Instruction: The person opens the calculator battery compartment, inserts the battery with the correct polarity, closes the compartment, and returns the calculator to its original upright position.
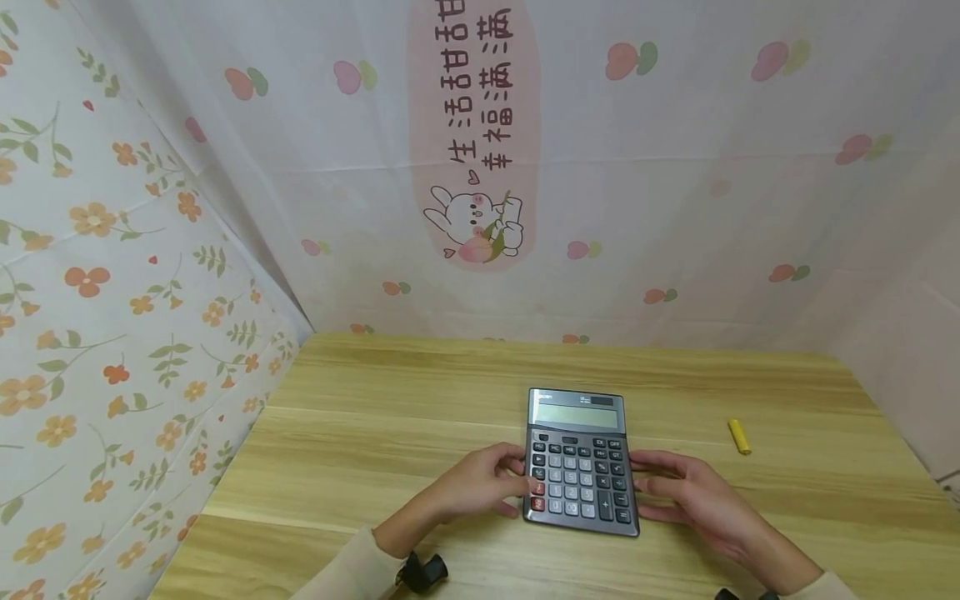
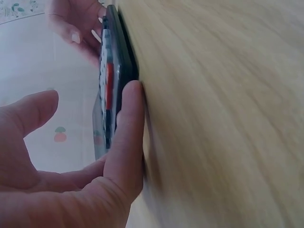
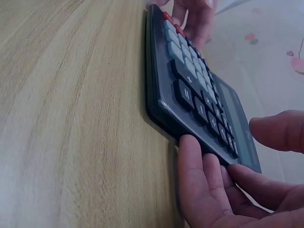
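Observation:
A dark grey calculator (image 1: 579, 458) with grey, black and red keys and a pale display lies on the wooden table, its display end away from me. At its left edge, the left hand (image 1: 483, 482) touches the side with its fingers, the thumb raised apart from the keys in the left wrist view. The fingertips of the right hand (image 1: 693, 496) rest along the opposite side. In the right wrist view, the right thumb (image 3: 280, 130) stands off the calculator, while the other fingers meet its lower edge.
A small yellow cylinder (image 1: 738, 437) lies on the wooden table (image 1: 375, 433) to the right of the calculator. Behind the table hangs a white printed curtain (image 1: 675, 183), and a flowered cloth (image 1: 112, 333) borders the left side.

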Tool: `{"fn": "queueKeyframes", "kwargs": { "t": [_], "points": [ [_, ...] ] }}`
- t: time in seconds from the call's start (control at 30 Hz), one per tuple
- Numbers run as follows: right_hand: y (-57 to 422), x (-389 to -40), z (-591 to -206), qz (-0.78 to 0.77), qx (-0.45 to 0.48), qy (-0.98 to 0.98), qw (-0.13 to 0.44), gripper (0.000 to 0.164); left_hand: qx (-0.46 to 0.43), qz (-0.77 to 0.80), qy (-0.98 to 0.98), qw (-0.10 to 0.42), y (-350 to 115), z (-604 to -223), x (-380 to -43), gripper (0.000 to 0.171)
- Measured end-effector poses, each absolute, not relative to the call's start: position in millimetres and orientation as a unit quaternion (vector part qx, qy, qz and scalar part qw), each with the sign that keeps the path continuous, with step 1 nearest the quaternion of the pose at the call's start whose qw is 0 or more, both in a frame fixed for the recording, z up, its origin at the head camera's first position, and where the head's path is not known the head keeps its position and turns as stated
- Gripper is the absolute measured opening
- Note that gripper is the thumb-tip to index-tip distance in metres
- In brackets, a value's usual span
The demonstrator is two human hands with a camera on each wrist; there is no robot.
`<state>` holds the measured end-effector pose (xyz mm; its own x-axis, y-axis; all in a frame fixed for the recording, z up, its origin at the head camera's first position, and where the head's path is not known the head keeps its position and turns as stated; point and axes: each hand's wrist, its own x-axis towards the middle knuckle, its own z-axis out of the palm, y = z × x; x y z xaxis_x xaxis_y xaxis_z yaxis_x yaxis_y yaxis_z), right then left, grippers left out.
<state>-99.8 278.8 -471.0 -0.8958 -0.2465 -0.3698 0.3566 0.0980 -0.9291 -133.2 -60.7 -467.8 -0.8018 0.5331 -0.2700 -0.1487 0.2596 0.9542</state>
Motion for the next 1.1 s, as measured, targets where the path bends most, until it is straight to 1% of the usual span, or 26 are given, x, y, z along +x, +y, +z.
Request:
{"fn": "queueKeyframes", "kwargs": {
  "t": [0.23, 0.37, 0.6, 0.87, 0.97, 1.1],
  "points": [
    [279, -102, -469, -0.663, 0.041, 0.712, 0.228, 0.065, 0.133, 0.603, 0.731, 0.291, -65, -470, -133, 0.055],
    [278, -106, -468, -0.652, 0.044, 0.724, 0.22, 0.065, 0.145, 0.593, 0.736, 0.292, -68, -470, -132, 0.055],
    [282, -117, -466, -0.643, 0.059, 0.734, 0.212, 0.064, 0.16, 0.586, 0.739, 0.29, -73, -470, -129, 0.055],
    [294, -137, -458, -0.621, 0.049, 0.754, 0.206, 0.065, 0.158, 0.578, 0.742, 0.301, -77, -466, -122, 0.054],
    [298, -147, -456, -0.609, 0.037, 0.768, 0.198, 0.062, 0.164, 0.566, 0.753, 0.293, -77, -466, -120, 0.053],
    [301, -159, -459, -0.593, 0.021, 0.784, 0.179, 0.06, 0.189, 0.521, 0.789, 0.264, -76, -469, -118, 0.051]
  ]
}}
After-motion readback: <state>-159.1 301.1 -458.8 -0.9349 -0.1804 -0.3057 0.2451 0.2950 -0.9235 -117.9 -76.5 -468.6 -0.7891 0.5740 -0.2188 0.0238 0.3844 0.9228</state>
